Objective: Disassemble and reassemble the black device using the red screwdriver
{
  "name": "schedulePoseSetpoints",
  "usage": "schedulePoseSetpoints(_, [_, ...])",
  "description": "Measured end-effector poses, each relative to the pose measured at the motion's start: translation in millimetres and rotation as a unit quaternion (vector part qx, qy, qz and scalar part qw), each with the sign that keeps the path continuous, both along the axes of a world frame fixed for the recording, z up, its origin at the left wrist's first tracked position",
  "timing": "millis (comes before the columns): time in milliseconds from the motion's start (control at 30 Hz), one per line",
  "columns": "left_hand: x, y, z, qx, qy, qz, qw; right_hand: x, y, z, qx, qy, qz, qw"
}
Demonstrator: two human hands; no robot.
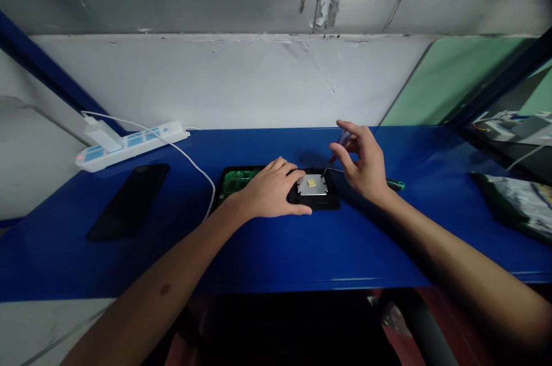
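A dark, opened electronic device lies on the blue table, with a green circuit board (237, 180) showing at its left end. On its right part sits a silver metal plate (318, 188) with a small yellowish square (311, 183) on it. My left hand (273, 187) lies across the middle of the device, fingers and thumb spread around the plate's left side, hiding part of the board. In my right hand (362, 161) is a small screwdriver (340, 143) with a purplish handle, held tilted. Its thin shaft reaches down to the plate's upper right corner.
Behind my right wrist lies another screwdriver (395, 184) with a green and black handle. A black phone-like slab (129, 202) is at left, below a white power strip (133, 146) with a plugged-in adapter and white cable (190, 160). A plastic bag (517, 202) lies at right.
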State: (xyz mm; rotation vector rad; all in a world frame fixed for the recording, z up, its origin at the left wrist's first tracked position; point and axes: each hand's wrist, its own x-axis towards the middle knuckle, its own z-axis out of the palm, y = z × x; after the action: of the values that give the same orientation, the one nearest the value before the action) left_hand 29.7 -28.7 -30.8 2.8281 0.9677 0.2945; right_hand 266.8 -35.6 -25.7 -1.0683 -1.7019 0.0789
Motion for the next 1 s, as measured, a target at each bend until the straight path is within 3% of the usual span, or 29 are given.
schedulePoseSetpoints(367, [-2,7,3.1,-0.003,0.019,0.036,0.999,1,18,4.2,-0.008,-0.029,0.077,0.997])
schedulePoseSetpoints(633, [-1,20,0.9,-0.007,0.028,0.051,0.998,-5,35,11.6,0.02,-0.064,0.035,0.997])
schedulePoseSetpoints(867, [3,40,7.5,-0.024,0.045,0.034,0.998,1,52,16.5,0.02,-0.091,0.075,0.993])
schedulePoseSetpoints(1000, [4,51,14.6,-0.041,0.04,0.016,0.998,7,66,21.8,-0.019,-0.085,0.085,0.993])
